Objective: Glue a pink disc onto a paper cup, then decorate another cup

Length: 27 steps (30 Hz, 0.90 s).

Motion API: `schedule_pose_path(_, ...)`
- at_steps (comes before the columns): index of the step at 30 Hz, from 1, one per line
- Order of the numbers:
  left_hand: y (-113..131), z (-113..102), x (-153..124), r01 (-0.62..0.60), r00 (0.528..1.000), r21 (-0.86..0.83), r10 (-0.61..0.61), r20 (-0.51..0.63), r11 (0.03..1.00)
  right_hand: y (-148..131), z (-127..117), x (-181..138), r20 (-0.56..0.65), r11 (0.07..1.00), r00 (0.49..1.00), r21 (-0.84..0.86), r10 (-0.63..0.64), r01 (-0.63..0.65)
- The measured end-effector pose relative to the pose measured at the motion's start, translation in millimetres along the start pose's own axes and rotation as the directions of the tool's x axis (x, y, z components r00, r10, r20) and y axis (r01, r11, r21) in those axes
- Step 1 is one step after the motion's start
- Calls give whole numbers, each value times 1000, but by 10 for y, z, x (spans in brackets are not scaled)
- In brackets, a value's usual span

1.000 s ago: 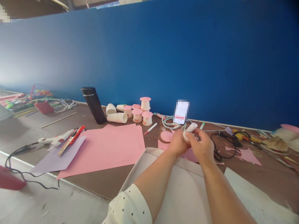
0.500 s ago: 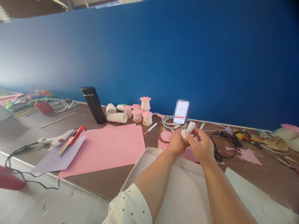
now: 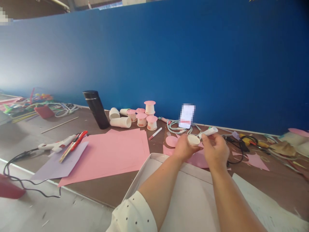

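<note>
My left hand is closed around a small white paper cup, its open mouth tipped up toward me. Just right of it, my right hand grips a slim white tube that points left toward the cup, apart from its rim. Labels on the tube are too small to read. Pink paper discs lie on the table beside and under my hands. Several finished-looking cups with pink discs on top stand further back, near a fallen stack of plain cups.
A white tray-like box lid lies under my forearms. To the left are pink sheets, a cutter knife, a glue gun and a black flask. A phone leans against the blue partition. Cables lie at right.
My right hand has moved the tube right, away from the cup. The cup in my left hand has turned so its mouth now shows.
</note>
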State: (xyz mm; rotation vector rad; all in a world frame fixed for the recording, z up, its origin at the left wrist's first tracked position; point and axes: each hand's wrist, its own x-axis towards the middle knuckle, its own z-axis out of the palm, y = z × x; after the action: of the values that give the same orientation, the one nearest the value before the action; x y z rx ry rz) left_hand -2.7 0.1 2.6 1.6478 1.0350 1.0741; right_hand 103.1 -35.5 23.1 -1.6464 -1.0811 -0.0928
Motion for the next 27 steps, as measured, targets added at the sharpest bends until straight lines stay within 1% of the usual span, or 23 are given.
schedule_pose_path(2, -3, -3, 1, 8, 1000, 7, -8, -12, 1000, -4, -17, 11, -1, 999, 1000, 43, 21, -21)
schedule_pose_path(4, -3, -6, -5, -9, 1000, 14, 9, -2, 1000, -1, -17, 11, 32, 999, 999, 54, 3, -5)
schedule_pose_path(9, -8, 1, -25, -64, 997, 32, 63, 34, 997, 71, 41, 2, 125, 996, 991, -68, -50, 59)
schedule_pose_path(14, -31, 5, -12, -63, 998, 36, 62, 23, 997, 102, 39, 22, 168, 994, 983, -61, -76, 87)
schedule_pose_path(16, -39, 0, -3, -62, 998, 27, 62, 16, 998, 67, 8, 26, 157, 996, 985, -31, -76, 82)
schedule_pose_path(19, -44, -6, 5, -57, 998, 27, 57, 1, 998, 15, -36, 27, 68, 998, 996, 38, -55, 52)
schedule_pose_path(21, -40, -7, 6, -60, 998, 30, 60, 0, 998, 11, -44, 24, 56, 997, 997, 62, -44, 40)
schedule_pose_path(23, -30, -8, 2, -74, 997, 24, 73, 15, 997, 29, -31, 12, 98, 997, 993, 53, -61, 56)
schedule_pose_path(26, -9, -14, -7, -102, 994, 17, 101, 47, 995, 57, 12, -18, 202, 989, 969, 14, -144, 145)
schedule_pose_path(27, -2, -16, -10, -110, 992, 12, 109, 56, 994, 58, 25, -28, 218, 985, 961, 0, -170, 175)
